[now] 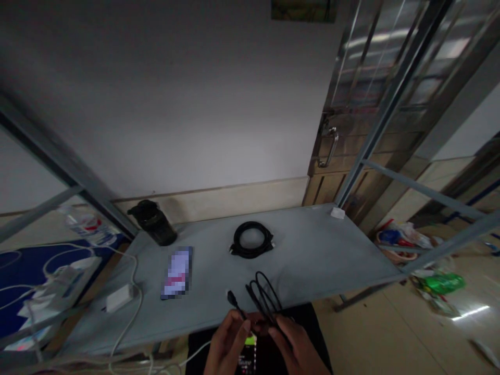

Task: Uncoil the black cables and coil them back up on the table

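Both my hands are at the front edge of the grey table (312,255), gripping one black cable (262,294). My left hand (229,338) pinches it just below its plug, which points up and to the left. In my right hand (295,341) are the gathered loops of the same cable, rising above the fingers. Farther back on the table lies a second black cable (250,239), wound into a neat ring with its plug ends showing. Below and between my hands, a lit phone screen (247,357) is partly hidden.
On the table's left stand a dark bottle (154,224), a phone (177,273) with a blurred screen and a white adapter (119,298) with its cord. A crumpled white paper (337,212) sits at the back right corner. Metal posts (385,114) frame both sides.
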`<state>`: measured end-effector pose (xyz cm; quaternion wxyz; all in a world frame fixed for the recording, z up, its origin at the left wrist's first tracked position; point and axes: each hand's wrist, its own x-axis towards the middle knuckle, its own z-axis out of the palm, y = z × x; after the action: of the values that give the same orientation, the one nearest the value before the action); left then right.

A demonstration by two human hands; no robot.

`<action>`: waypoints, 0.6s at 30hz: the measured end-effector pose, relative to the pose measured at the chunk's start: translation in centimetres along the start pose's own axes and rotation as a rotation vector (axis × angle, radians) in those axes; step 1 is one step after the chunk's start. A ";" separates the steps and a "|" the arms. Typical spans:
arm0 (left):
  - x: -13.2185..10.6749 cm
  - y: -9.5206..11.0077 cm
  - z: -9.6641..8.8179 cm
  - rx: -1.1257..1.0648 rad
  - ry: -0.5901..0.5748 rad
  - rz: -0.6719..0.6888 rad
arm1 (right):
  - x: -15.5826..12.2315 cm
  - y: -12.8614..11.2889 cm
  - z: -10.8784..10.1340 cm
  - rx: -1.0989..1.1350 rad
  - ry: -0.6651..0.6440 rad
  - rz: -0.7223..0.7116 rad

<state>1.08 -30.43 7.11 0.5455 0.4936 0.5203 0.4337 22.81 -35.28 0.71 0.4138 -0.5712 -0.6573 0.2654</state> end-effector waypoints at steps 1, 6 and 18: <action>0.0 0.2 -0.3 -0.002 0.026 0.002 | 0.2 0.0 -0.7 0.013 0.007 0.021; 0.8 1.0 -3.6 -0.039 0.178 -0.004 | 1.6 0.6 -4.7 0.117 0.126 0.162; 1.5 1.8 -14.0 -0.389 0.616 0.087 | 0.1 5.9 -16.5 0.012 0.416 0.410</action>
<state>-12.71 -27.52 9.10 0.4280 0.2488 0.5466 0.6754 39.92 -35.97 4.40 0.4807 -0.7320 -0.4274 0.2244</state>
